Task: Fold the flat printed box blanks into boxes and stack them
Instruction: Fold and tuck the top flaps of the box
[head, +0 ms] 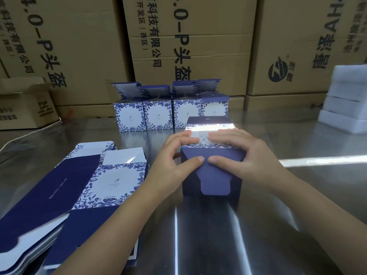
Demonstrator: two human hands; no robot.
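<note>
both hands are pressing shut the end flap of a box lying on its side

the left hand and right hand are clamping the half-folded box on the steel table, fingers over its top and thumbs pushing the navy flap. its tongue is looking untucked, so uneven pressure is risking a crease or a sprung end. four finished boxes are standing behind it with tops open and insides hidden.

Light falls from above and ahead of me, bright and even, with soft shadows. The steel desk throws it back in white streaks, and glare washes out the top of the box under my fingers. The cartons behind bow with wide-angle distortion, and the far edges look soft.
</note>
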